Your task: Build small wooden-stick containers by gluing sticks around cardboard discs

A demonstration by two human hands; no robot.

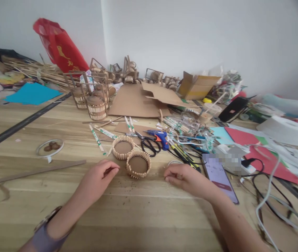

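Note:
Two small round baskets of wooden sticks with cardboard bottoms stand on the wooden table. The near basket [138,165] sits between my hands, the far basket [123,147] just behind it to the left. My left hand [98,178] rests on the table left of the near basket, its fingers curled loosely and holding nothing that I can see. Lying to the right of that basket, my right hand [184,177] has its fingers curled under. Neither hand touches a basket.
Black scissors [149,144], a blue glue gun [159,136] and wrapped chopsticks [97,139] lie behind the baskets. A phone [219,176] and cables [267,196] lie at right. Stick lanterns [96,105], cardboard [138,101], a red bag [59,45] and a tape ring [49,147] stand further off.

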